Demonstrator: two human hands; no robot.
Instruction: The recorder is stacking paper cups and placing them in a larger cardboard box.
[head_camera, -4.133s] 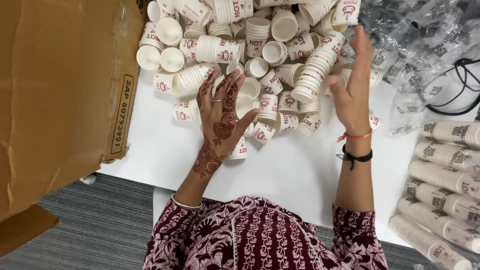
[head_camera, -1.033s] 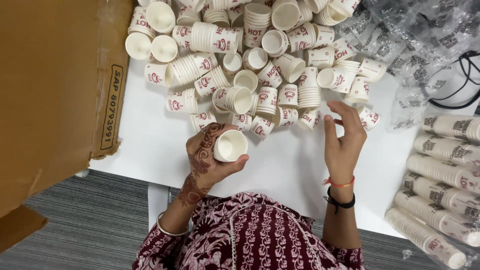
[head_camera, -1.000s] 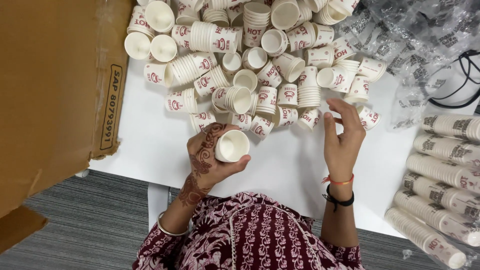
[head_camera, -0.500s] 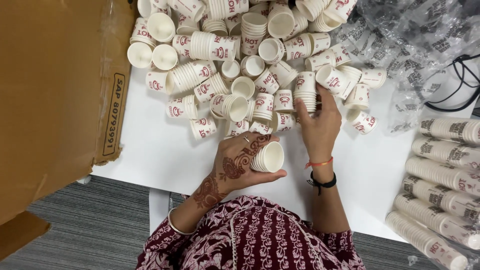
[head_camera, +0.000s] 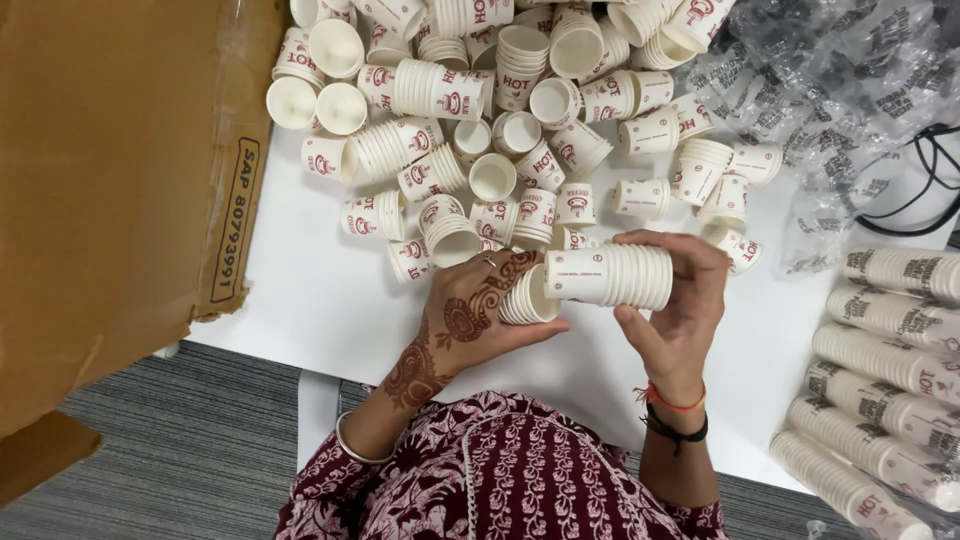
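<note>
Near the table's front edge, the right hand (head_camera: 672, 320) clamps its fingers on a sideways cup stack (head_camera: 610, 276), meeting the short stack (head_camera: 528, 297) gripped in the left hand (head_camera: 478, 315). Misaligned rims could crumple; loose cups (head_camera: 470, 120) crowd just beyond.

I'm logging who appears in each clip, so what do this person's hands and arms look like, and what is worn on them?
The left hand bears dark reddish-brown henna patterns running onto the wrist, a finger ring and a thin silver bangle. The right hand has a red thread and a black band at the wrist. Maroon sleeves carry a white floral print.
</note>
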